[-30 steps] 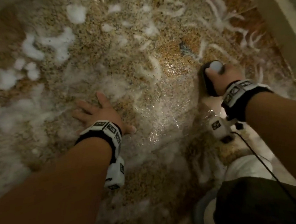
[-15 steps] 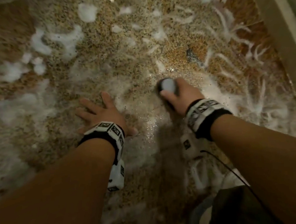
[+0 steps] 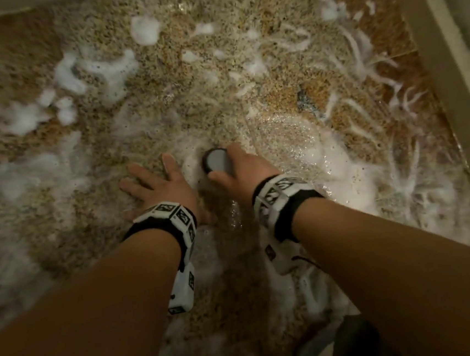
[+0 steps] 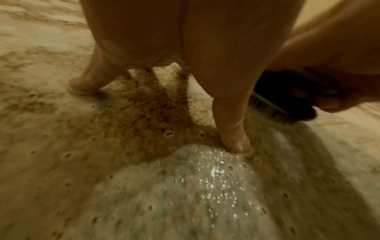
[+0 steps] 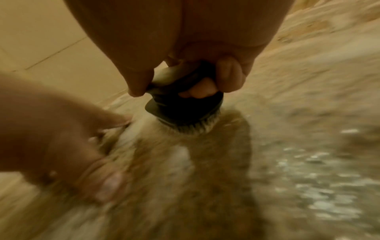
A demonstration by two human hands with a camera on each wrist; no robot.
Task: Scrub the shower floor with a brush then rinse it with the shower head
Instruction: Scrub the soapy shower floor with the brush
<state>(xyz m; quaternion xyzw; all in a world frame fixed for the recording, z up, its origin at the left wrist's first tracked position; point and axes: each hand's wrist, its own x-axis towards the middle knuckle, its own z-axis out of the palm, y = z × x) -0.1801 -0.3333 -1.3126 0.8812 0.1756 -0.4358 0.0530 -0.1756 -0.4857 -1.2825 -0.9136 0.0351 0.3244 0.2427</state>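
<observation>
A speckled pebble shower floor lies wet and patched with white foam. My right hand grips a round black scrub brush with a grey top, its bristles pressed onto the floor. Its fingers curl round the brush body in the right wrist view. My left hand lies flat on the floor just left of the brush, fingers spread and straight, fingertips touching the suds. The brush shows dark at the right of the left wrist view. No shower head is in view.
A pale raised curb runs along the right side of the floor. Thick foam spreads right of my right hand and foam streaks near the curb. A dark clothed knee sits at the bottom.
My right hand has swept the brush leftward across the floor, from near the curb to right beside my left hand. The left hand has stayed planted.
</observation>
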